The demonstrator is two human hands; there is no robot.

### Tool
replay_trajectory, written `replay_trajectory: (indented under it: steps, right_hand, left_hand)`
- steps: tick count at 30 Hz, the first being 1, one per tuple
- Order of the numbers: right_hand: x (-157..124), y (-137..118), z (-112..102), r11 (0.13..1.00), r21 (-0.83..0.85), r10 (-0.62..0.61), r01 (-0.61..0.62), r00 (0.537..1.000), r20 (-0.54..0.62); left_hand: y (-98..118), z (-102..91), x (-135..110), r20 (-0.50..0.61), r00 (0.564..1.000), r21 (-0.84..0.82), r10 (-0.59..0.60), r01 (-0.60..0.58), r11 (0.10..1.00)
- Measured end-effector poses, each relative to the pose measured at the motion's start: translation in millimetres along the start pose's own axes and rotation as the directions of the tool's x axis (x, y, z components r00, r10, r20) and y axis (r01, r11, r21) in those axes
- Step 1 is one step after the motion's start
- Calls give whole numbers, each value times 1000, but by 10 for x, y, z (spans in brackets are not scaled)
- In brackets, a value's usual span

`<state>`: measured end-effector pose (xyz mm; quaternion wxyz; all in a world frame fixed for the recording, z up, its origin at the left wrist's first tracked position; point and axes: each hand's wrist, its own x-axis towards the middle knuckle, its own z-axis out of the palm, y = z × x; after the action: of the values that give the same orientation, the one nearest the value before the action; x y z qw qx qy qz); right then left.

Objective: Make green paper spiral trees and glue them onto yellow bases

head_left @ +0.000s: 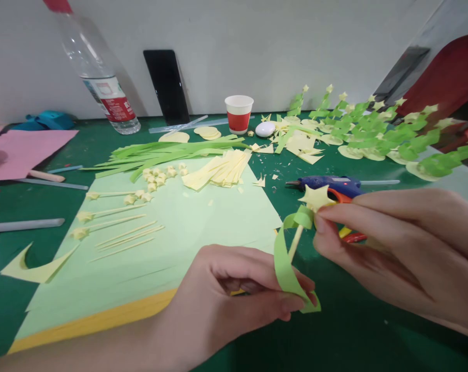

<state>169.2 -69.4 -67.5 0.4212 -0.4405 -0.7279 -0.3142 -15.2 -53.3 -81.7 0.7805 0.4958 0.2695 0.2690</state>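
Left hand [234,299], fingers closed, pinches a green strip [282,263] that curls round a stick [296,244]; right hand [396,248] pinches the yellow star [315,198] topping it, above the tabletop [353,336].

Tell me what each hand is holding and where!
The right hand pinches the yellow star at its lower edge; the left hand grips the green strip near its lower end.

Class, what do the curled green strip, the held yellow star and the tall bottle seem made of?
Curled light green strip: probably matte paper; it is thin and bends smoothly.
Pale yellow star: apparently folded matte paper, with crisp points.
Tall clear bottle: likely glossy plastic, see-through with highlights.
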Motion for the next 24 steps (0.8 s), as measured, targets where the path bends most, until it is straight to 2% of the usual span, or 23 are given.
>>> replay_trajectory:
  steps: [3,7,9,11,14,17,20,22,24]
  right_hand:
    - [1,-69,23,995,96,11,7,983,-181]
    - [14,-137,8,985,142,122,-98,977,-174]
    - [14,-109,-26,978,183,123,-99,985,-122]
    - [3,-44,-69,965,257,61,-56,998,-13]
    - [-34,48,-122,942,331,25,-58,994,103]
    - [-68,56,-137,975,176,103,-134,979,174]
    - [-59,-14,-132,988,33,145,-153,976,164]
    - [-25,-61,-136,990,24,136,-142,975,174]
    - [15,-78,-147,984,-6,176,-178,965,196]
  left_hand:
    - [-22,-8,-19,-2,1000,18,13,-13,1000]
    - [-65,-25,-50,2,999,10,36,-36,999]
    - [-85,-30,-59,10,999,-4,45,-45,999]
    - [-102,-31,-64,22,999,-24,47,-47,999]
    - [-113,-30,-64,22,999,-35,47,-46,998]
    - [-103,-20,-59,22,999,-36,49,-48,998]
    - [-89,-8,-60,31,999,-47,45,-44,998]
    - [-92,-8,-68,25,999,-62,37,-35,997]
    - [-104,-13,-81,18,1000,-88,24,-22,996]
